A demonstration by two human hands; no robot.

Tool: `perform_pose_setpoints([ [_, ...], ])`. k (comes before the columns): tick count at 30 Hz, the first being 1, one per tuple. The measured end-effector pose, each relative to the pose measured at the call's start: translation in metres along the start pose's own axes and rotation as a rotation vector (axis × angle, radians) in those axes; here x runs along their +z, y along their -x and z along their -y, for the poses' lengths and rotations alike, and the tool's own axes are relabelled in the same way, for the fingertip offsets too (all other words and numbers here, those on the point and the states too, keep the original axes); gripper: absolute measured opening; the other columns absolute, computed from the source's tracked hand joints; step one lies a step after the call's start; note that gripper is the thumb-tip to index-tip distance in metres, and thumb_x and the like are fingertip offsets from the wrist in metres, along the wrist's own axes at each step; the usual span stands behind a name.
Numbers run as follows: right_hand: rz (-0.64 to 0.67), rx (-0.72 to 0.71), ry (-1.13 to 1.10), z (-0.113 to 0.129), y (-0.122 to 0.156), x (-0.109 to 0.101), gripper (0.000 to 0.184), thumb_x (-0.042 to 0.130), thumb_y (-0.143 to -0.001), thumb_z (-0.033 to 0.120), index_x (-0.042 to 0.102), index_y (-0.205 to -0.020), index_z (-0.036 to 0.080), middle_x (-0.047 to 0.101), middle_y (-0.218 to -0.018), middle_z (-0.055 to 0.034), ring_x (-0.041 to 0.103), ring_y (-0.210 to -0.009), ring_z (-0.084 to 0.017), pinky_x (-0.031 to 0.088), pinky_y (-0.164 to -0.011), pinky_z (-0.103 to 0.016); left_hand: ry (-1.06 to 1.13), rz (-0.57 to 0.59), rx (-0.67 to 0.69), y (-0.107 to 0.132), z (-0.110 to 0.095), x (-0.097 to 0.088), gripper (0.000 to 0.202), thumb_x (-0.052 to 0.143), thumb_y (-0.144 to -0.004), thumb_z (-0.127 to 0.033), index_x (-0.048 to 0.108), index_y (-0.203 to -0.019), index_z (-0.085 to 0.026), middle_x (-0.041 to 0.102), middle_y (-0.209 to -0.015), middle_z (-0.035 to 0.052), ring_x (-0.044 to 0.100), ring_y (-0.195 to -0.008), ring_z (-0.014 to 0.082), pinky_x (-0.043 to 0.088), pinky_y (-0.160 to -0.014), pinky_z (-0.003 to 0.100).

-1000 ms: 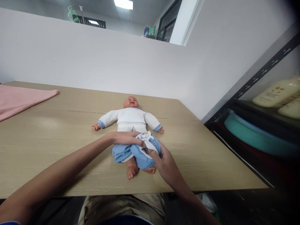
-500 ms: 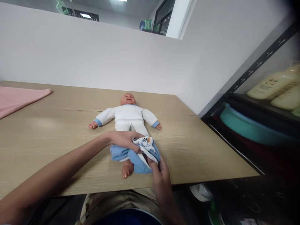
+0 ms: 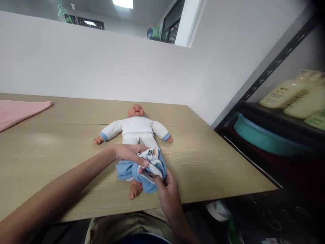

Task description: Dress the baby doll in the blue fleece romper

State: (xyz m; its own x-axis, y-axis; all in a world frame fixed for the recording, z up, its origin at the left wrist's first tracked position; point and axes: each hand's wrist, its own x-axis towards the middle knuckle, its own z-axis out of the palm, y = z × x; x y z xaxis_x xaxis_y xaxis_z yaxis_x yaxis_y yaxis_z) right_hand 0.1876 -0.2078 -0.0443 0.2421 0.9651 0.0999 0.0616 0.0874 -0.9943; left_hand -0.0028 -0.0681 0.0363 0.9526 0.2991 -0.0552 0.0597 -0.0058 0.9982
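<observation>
A baby doll in a white top lies on its back on the wooden table, head away from me. Blue and white trousers are bunched around its legs, with one bare foot sticking out below. My left hand grips the upper edge of the trousers with closed fingers. My right hand pinches the lower right side of the same cloth.
A pink cloth lies at the table's far left. A black metal shelf on the right holds a teal basin and cream bottles. A white wall stands behind the table.
The trousers have slid down toward the doll's feet. My right hand has drawn nearer to me with the cloth and now covers the right foot. The view shifted slightly.
</observation>
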Motion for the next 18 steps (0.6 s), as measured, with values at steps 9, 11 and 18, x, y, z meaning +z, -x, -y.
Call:
perform_pose_setpoints([
  [9, -0.025, 0.007, -0.037, 0.012, 0.015, -0.009, 0.048, 0.079, -0.092, 0.051, 0.083, -0.125, 0.018, 0.088, -0.125, -0.0156, 0.083, -0.119, -0.041, 0.069, -0.103, -0.048, -0.370, -0.185, -0.120, -0.004, -0.013, 0.016, 0.048, 0.086, -0.078, -0.033, 0.073, -0.121, -0.019, 0.083, -0.116, 0.0091, 0.078, -0.110, 0.0358, 0.063, -0.096, 0.045],
  [11, -0.026, -0.020, 0.028, 0.006, 0.019, -0.012, 0.048, 0.078, -0.093, 0.049, 0.082, -0.129, 0.017, 0.088, -0.125, -0.0159, 0.083, -0.118, -0.040, 0.070, -0.101, -0.047, -0.541, -0.250, -0.161, -0.004, -0.015, 0.019, 0.049, 0.083, -0.076, -0.034, 0.072, -0.120, -0.019, 0.082, -0.117, 0.0098, 0.076, -0.109, 0.0359, 0.061, -0.093, 0.043],
  [18, -0.384, -0.405, 0.508, -0.019, 0.021, -0.023, 0.025, 0.070, -0.085, 0.035, 0.076, -0.105, 0.022, 0.076, -0.114, -0.0146, 0.072, -0.112, -0.039, 0.061, -0.104, -0.059, -0.792, -0.256, -0.289, -0.008, -0.014, 0.028, 0.055, 0.090, -0.071, -0.037, 0.070, -0.118, -0.020, 0.076, -0.101, 0.0067, 0.071, -0.090, 0.0293, 0.047, -0.071, 0.034],
])
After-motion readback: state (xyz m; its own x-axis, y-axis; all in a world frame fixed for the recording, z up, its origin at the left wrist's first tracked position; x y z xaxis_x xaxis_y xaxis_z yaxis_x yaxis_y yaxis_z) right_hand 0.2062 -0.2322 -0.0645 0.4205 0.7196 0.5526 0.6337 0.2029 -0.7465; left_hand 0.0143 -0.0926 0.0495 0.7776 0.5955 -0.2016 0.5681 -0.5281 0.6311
